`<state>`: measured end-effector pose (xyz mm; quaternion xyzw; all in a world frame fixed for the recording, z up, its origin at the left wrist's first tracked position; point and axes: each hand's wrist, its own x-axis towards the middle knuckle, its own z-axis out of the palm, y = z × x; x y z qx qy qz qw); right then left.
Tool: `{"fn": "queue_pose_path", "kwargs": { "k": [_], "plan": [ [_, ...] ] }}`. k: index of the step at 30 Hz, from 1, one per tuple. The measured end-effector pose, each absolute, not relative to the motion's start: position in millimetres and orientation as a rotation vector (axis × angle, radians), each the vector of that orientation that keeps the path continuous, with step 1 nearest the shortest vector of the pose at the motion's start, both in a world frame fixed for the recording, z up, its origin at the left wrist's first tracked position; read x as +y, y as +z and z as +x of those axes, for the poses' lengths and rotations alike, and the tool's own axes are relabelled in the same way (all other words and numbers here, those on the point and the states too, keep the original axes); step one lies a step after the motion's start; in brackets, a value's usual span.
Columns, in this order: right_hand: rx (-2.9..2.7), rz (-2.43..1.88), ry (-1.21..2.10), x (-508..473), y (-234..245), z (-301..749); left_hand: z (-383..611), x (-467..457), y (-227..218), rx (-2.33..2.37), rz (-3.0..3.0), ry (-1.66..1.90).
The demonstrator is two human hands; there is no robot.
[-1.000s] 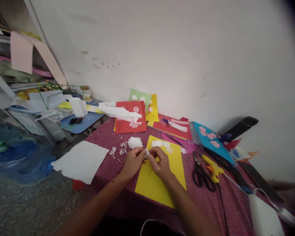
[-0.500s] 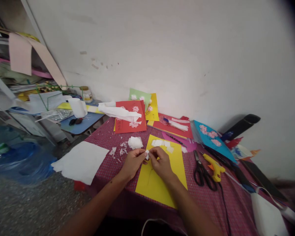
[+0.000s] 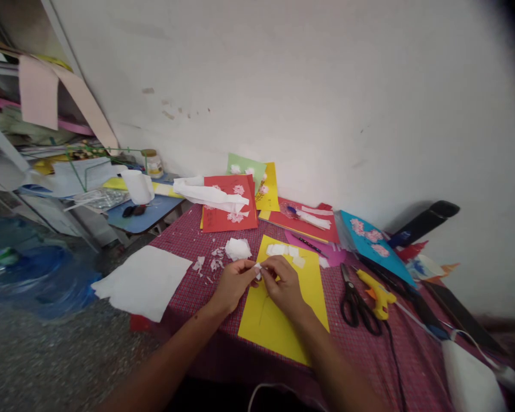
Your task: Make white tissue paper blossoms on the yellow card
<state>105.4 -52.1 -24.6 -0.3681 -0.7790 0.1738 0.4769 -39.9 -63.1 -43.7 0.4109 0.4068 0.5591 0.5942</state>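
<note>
A small piece of white tissue paper (image 3: 258,271) is pinched between the fingertips of both hands. My left hand (image 3: 236,284) grips it from the left, thumb and fingers closed. From the right, my right hand (image 3: 284,284) pinches the same piece, fingers curled. Both hands are over the left part of a yellow sheet of paper (image 3: 278,332), which bears a faint drawn line. Cut white tissue squares (image 3: 278,250) lie along the top of that sheet. Left of it sit a wad of white tissue (image 3: 238,249) and torn scraps (image 3: 217,264).
Black scissors (image 3: 357,306) and a yellow glue gun (image 3: 378,293) lie to the right on the checked tablecloth (image 3: 339,355). A large white tissue sheet (image 3: 148,280) covers the left edge. Flowered red cards (image 3: 223,223) and a blue one (image 3: 369,246) stand behind.
The whole view has shifted slightly. Both hands stay over the yellow sheet, with the tissue piece still pinched between them and turned only a little.
</note>
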Motion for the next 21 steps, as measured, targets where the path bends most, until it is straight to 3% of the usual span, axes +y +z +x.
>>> {"fn": "queue_pose_path", "kwargs": {
  "k": [21],
  "plan": [
    [-1.933,-0.895,0.439,-51.5,-25.0,106.6,-39.3,-63.0,-46.3,0.968,0.957,1.308]
  ]
}}
